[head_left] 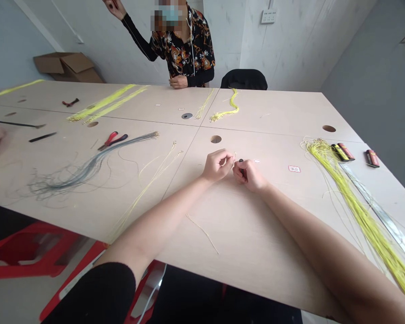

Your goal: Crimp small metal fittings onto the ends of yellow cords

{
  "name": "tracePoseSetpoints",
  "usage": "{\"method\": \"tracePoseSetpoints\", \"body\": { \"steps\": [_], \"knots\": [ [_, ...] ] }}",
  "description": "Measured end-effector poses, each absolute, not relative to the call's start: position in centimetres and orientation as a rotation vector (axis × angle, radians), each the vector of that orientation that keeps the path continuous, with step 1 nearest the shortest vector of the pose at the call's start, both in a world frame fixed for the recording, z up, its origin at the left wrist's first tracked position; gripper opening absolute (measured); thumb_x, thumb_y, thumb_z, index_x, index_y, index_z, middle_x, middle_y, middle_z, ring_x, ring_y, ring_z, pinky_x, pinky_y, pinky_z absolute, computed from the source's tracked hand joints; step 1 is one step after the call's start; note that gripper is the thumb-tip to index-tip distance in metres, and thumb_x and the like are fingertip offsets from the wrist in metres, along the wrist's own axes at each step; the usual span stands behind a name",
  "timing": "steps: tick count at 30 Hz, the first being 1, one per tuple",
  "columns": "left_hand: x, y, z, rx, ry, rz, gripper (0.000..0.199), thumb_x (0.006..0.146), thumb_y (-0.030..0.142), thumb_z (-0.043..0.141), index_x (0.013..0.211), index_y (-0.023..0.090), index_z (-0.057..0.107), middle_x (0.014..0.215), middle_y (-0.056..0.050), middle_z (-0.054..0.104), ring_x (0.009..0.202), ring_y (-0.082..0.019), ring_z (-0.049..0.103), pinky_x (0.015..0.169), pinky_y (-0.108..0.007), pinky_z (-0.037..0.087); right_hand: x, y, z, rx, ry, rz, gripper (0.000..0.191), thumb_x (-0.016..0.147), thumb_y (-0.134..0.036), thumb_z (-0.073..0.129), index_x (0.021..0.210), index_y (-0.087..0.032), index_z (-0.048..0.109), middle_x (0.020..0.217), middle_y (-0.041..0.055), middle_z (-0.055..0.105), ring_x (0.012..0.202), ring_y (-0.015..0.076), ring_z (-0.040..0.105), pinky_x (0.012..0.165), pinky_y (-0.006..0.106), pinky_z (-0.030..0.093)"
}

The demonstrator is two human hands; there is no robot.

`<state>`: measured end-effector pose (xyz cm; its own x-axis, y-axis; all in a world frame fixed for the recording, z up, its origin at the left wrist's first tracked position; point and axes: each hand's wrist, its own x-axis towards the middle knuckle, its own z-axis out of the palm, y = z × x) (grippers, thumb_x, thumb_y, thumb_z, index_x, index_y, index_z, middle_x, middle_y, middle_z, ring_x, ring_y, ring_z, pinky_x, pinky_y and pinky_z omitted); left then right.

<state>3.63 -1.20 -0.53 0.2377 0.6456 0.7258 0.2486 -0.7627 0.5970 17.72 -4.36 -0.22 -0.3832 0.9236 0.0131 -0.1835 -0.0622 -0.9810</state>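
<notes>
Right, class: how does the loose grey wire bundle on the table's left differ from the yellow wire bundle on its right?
The grey wire bundle is dull grey, while the yellow wire bundle is bright yellow. The grey one spreads into a wide, loose tangle; the yellow one lies in a longer, denser sheaf running out of view. Both are many thin strands lying flat on the pale wooden tabletop.

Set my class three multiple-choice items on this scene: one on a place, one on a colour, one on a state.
1. Where are the red-handled pliers? A on the black chair; B on the table, left of the left hand; C on the floor
2. What colour is the wire bundle at the table's right? A grey; B red; C yellow
3. How are the cardboard box's flaps? A taped shut; B open; C cut off

1 B: they lie on the tabletop. 2 C: its strands show yellow. 3 B: the flaps stand apart.
</notes>
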Motion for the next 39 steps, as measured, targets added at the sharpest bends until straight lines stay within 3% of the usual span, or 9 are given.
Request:
{"method": "tracePoseSetpoints", "body": {
  "steps": [7, 26, 39],
  "knots": [
    [3.71, -1.43, -0.27, 2.189, 0.79, 1.539, 0.031, 0.087, 0.032, 0.049, 0.061, 0.017, 0.052, 0.055, 0.002, 0.048, 0.048, -0.007, 0.037, 0.049, -0.023, 0.031, 17.68, -4.07, 0.13, -0.905, -1.203, 1.698, 0.023, 0.066, -0.033, 0.042, 0.048, -0.022, 0.033, 0.04, -0.005, 0.025, 0.04, 0.0076, 0.016, 0.041, 0.024, 0.013],
    [3.68, -1.43, -0.51, 2.103, 0.809, 1.469, 0.032, 0.087, 0.038, 0.049, 0.063, 0.017, 0.051, 0.057, 0.001, 0.048, 0.05, -0.008, 0.039, 0.05, -0.023, 0.031, 17.91, -3.85, 0.12, -0.856, -1.2, 1.758, 0.023, 0.069, -0.035, 0.039, 0.052, -0.022, 0.031, 0.042, -0.0054, 0.023, 0.039, 0.0077, 0.016, 0.04, 0.024, 0.015],
    [3.71, -1.46, -0.44, 2.117, 0.758, 1.461, 0.029, 0.088, 0.034, 0.049, 0.065, 0.017, 0.052, 0.058, 0.001, 0.05, 0.051, -0.008, 0.041, 0.049, -0.022, 0.032, 17.77, -3.91, 0.23, -0.877, -1.169, 1.795, 0.022, 0.069, -0.034, 0.04, 0.054, -0.021, 0.032, 0.045, -0.0061, 0.023, 0.04, 0.0073, 0.015, 0.04, 0.023, 0.014]
  ]
}}
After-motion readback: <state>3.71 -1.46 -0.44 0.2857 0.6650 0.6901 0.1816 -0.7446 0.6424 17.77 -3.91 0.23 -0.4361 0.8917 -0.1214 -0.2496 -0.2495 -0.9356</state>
